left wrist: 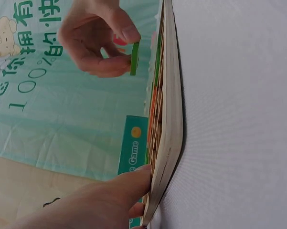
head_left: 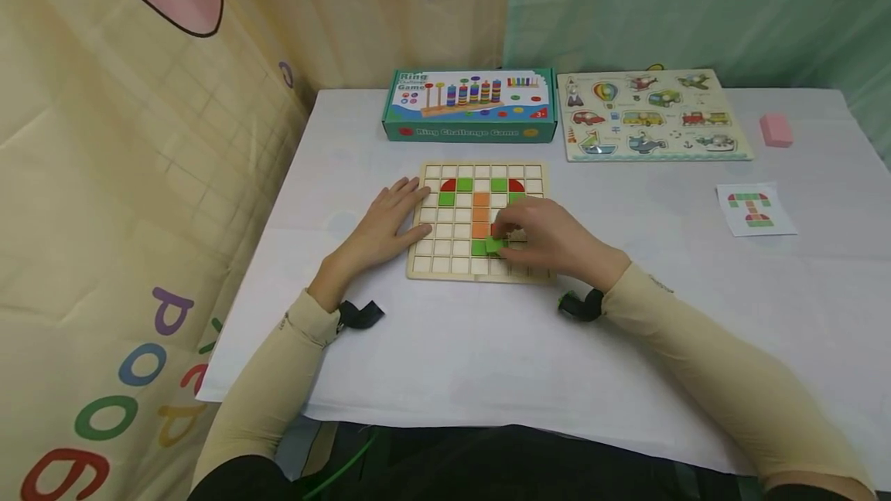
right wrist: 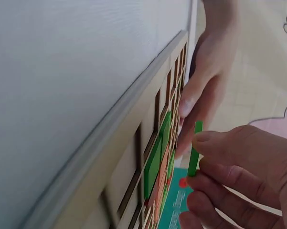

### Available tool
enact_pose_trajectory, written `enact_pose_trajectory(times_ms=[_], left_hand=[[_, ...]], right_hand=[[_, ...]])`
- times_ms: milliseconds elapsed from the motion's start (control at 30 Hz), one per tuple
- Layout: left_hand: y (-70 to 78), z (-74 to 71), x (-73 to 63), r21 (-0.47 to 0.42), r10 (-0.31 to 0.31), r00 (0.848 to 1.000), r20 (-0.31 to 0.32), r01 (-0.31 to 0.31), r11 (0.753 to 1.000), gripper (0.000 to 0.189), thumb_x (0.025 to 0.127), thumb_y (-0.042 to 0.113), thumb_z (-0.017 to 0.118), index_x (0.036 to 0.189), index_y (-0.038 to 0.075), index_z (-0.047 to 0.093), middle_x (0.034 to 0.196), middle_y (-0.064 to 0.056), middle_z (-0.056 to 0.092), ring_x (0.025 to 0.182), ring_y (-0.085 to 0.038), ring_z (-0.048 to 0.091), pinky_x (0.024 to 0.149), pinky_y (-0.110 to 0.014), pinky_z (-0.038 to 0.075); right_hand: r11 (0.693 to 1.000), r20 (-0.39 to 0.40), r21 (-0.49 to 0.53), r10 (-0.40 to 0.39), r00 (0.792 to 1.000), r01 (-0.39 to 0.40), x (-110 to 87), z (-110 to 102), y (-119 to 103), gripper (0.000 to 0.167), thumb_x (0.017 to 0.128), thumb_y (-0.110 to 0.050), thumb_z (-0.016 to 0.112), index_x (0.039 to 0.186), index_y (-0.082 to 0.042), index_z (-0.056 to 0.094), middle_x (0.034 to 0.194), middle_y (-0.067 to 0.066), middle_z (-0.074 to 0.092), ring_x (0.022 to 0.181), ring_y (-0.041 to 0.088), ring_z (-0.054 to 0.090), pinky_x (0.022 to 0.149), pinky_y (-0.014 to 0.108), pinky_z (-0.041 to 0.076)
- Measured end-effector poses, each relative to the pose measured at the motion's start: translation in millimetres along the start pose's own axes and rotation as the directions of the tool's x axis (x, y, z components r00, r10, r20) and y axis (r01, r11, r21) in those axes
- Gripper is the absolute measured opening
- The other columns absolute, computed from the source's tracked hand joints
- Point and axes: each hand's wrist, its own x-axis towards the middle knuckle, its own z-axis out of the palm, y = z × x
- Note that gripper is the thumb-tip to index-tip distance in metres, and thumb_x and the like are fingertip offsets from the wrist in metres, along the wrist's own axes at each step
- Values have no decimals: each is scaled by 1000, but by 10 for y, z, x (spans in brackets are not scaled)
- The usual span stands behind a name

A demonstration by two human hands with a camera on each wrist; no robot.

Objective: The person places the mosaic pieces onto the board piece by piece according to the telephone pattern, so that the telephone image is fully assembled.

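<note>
A wooden grid board [head_left: 442,264] lies on the table, with green, orange and red pieces set in its cells. My right hand [head_left: 550,240] pinches a green square tile [right wrist: 196,149] between thumb and fingertips, held over the lower middle of the board. In the left wrist view that tile [left wrist: 134,59] stands on edge, raised above the grid. Orange tiles [head_left: 481,215] run down the middle column, and a green tile [head_left: 479,247] lies below them. My left hand [head_left: 385,219] rests with extended fingers at the board's left edge, thumb touching the frame.
Behind the board stands a green Ring Challenge Game box [head_left: 469,107]. A picture puzzle board [head_left: 654,116] lies right of it, with a pink block [head_left: 776,130] beyond. A small pattern card [head_left: 756,209] shows a red, green and orange figure. White cloth [head_left: 459,362] covers the table.
</note>
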Motion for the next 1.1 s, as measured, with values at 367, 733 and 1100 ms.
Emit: enact_pose_trajectory(times_ms=[367, 733, 1100], left_hand=[[6, 3, -9, 2, -5, 1000, -1, 5, 1000, 73, 106, 43, 61, 166, 12, 33, 176, -12, 22, 165, -30, 9, 134, -52, 4], [-8, 17, 1, 10, -3, 1000, 5, 2, 1000, 73, 106, 44, 60, 166, 13, 33, 176, -12, 21, 165, -30, 9, 134, -53, 4], [-26, 15, 1, 11, 3, 1000, -1, -3, 1000, 72, 106, 42, 61, 166, 12, 33, 176, -12, 21, 165, -30, 9, 134, -52, 4]], right_hand=[[995, 29, -95, 24, 999, -21, 350, 253, -312, 19, 88, -19, 86, 97, -10, 72, 92, 3, 71, 86, 20, 58, 78, 36, 54], [999, 24, -43, -5, 1000, 6, 287, 287, -263, 14, 91, -17, 84, 102, -11, 77, 98, 1, 73, 92, 19, 61, 84, 36, 55], [1000, -3, -19, 15, 1000, -15, 121, 192, -112, 8, 89, -6, 81, 93, -11, 78, 91, 0, 74, 88, 20, 64, 85, 38, 56]])
